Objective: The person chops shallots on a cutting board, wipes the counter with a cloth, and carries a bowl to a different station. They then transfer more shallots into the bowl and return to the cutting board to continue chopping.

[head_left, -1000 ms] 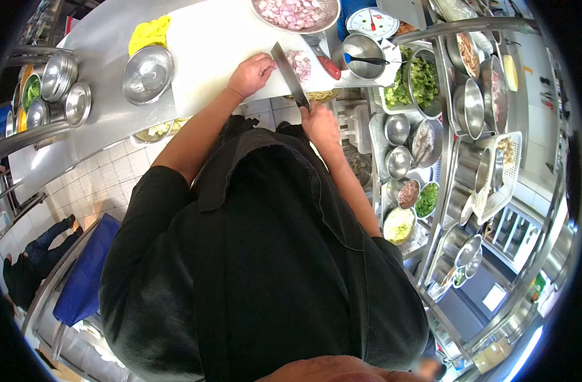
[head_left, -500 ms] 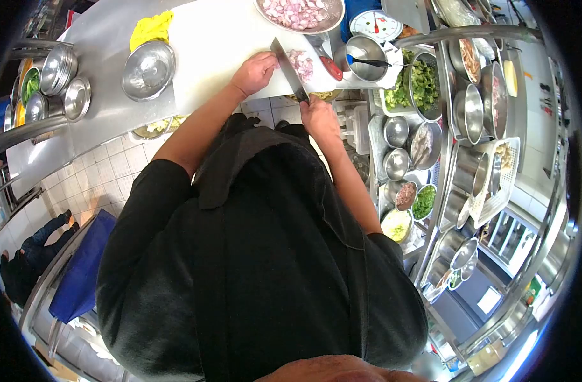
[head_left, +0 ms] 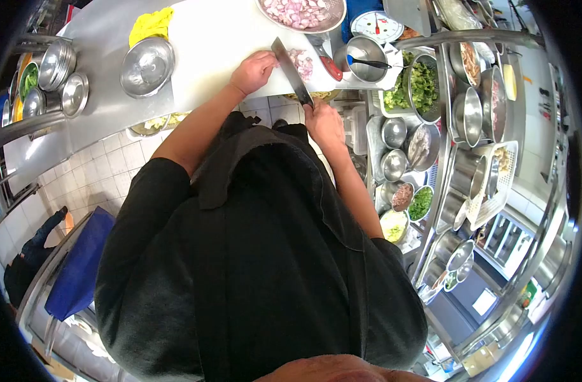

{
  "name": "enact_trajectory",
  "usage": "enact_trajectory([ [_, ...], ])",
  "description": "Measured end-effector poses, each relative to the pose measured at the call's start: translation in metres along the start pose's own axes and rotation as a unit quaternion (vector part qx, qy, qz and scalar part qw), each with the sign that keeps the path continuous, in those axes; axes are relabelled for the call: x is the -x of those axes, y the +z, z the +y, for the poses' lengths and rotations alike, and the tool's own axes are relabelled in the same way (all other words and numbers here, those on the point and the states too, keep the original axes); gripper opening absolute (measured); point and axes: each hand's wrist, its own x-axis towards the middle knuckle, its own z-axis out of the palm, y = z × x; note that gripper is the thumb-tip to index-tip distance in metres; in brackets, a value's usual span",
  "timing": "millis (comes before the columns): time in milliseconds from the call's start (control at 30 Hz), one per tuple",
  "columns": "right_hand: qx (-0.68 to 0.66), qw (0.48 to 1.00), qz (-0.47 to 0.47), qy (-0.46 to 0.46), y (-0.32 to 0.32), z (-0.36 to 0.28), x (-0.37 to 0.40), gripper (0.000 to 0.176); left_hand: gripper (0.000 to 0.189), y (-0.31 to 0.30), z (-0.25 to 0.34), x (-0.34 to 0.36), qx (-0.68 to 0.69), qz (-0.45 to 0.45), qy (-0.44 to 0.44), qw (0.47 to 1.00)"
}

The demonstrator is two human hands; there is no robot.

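My right hand (head_left: 324, 122) grips the handle of a long kitchen knife (head_left: 291, 71), its wide blade lying diagonally over the white cutting board (head_left: 211, 38). Left of the blade, my left hand (head_left: 252, 71) is closed with curled fingers, the fingertips close to the steel. Whatever they hold is hidden under them. Chopped pinkish shallot pieces (head_left: 300, 64) lie on the board just right of the blade. At the board's far side sits a metal colander (head_left: 336, 13) full of pink-white shallot pieces. A red-handled tool (head_left: 331, 68) rests right of the chopped pieces.
Right of the board stand a steel bowl (head_left: 366, 71) with a blue-and-black brush across it and a dial scale (head_left: 375, 25). To the left are another steel bowl (head_left: 147, 66) and a yellow cloth (head_left: 152, 25). Shelves with several ingredient bowls line my right. Another person (head_left: 25, 274) is at lower left.
My right hand and the knife handle have shifted slightly to the right, while the blade tip stays nearly in place. My left hand barely moves. The person at lower left has changed position.
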Motion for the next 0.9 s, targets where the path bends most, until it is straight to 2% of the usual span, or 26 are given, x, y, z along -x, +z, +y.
enact_trajectory([
  [67,0.033,0.999,0.003,-0.008,0.018,0.009,-0.004,0.031,0.007,0.000,0.001,0.001,0.009,0.012,0.003,1.000],
  [167,0.004,1.000,0.011,-0.004,0.023,0.006,-0.013,0.030,0.007,0.003,-0.003,0.001,0.003,0.026,0.024,0.999],
  [333,-0.007,1.000,0.006,0.001,-0.005,-0.004,0.004,0.030,0.007,0.001,-0.003,0.001,0.005,0.014,0.002,1.000],
  [467,-0.003,1.000,0.015,-0.020,0.025,0.005,-0.013,0.029,0.006,0.002,-0.001,0.002,0.022,0.026,-0.002,0.999],
  [567,-0.006,1.000,0.009,-0.016,0.017,0.002,-0.016,0.029,0.005,0.003,-0.004,0.002,0.015,0.039,0.016,0.999],
  [667,-0.014,0.999,0.025,-0.026,0.014,0.006,-0.008,0.029,0.005,0.001,0.000,0.002,0.038,0.030,-0.017,0.999],
  [767,-0.034,0.999,0.011,0.004,0.000,0.000,0.010,0.030,0.005,-0.001,0.001,0.003,0.036,0.034,-0.005,0.999],
  [900,-0.023,1.000,0.004,0.000,0.011,0.017,0.012,0.030,0.006,0.001,-0.005,0.003,0.042,0.017,-0.016,0.999],
])
